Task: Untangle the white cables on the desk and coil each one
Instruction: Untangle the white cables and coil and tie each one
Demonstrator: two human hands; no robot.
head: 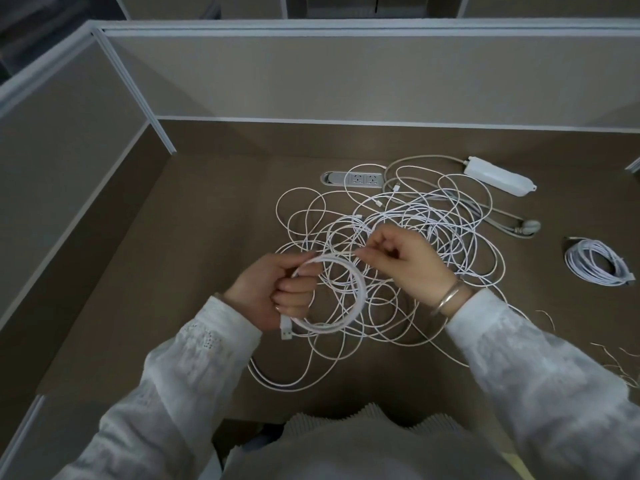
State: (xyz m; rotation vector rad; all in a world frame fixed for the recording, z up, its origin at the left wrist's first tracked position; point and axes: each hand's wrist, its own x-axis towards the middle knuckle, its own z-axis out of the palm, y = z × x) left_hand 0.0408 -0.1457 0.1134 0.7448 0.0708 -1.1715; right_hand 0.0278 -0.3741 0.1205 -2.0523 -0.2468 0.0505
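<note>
Cables: a big loose tangle of white cables (398, 237) sprawled over the middle of the brown desk (194, 258), loops crossing one another and several small plugs showing among them.
Left hand: the left hand (277, 289) was curled round one side of a half-made coil (341, 292), fingers closed on the gathered turns, held just above the tangle.
USB plug: a white USB plug (286, 329) hung down from under that fist.
Right hand: the right hand (405, 261) pinched a strand of the same cable between thumb and fingertips, right at the top of the coil; a metal bangle (448, 299) sat on its wrist.
Sleeves: both arms wore white lacy sleeves (540, 368).
Finished coil: one coiled white cable (597, 263) lay by itself at the right of the desk, well apart from the tangle.
Power strip: a white power strip (498, 176) lay at the far right, its thicker grey cord (491, 209) curving round the back of the tangle.
Desk socket: a built-in socket panel (353, 179) sat just behind the tangle.
Partitions: beige partitions (346, 77) closed in the desk at the back and on the left.
</note>
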